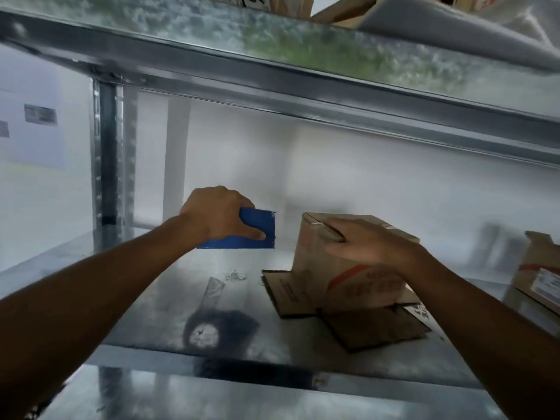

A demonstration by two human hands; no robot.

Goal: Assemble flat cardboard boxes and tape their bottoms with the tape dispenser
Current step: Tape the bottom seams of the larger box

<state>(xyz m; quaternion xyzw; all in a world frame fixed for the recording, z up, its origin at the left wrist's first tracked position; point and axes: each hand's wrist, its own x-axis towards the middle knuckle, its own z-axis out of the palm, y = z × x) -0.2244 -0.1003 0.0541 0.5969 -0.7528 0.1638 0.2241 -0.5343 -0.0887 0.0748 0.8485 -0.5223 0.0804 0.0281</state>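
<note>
Currently both hands are on a metal shelf (169, 298), view blurred by motion. Left hand (216, 215), centre-left of frame, is closed around a blue tape dispenser (257, 228): thumb along its front face, fingers over the top. Dispenser sits low over the shelf surface; can't tell whether it touches.

Right hand (368, 244), right of centre, lies palm-down on top of a cardboard box (333, 268), fingers spread flat across the top seam, not wrapped around anything. Box stands upside down on the shelf with its lower flaps (363, 328) splayed out flat toward the camera. Red print on its near side.

Dispenser and box are apart, bare shelf between them.

Clutter: a scrap of clear tape (213, 291) stuck to the shelf in front of the dispenser. A second cardboard box (536, 268) at the right edge, near the first. Upper shelf beam (272, 86) crosses the top of the frame, above both hands. Upright post (109, 159) at the left.
</note>
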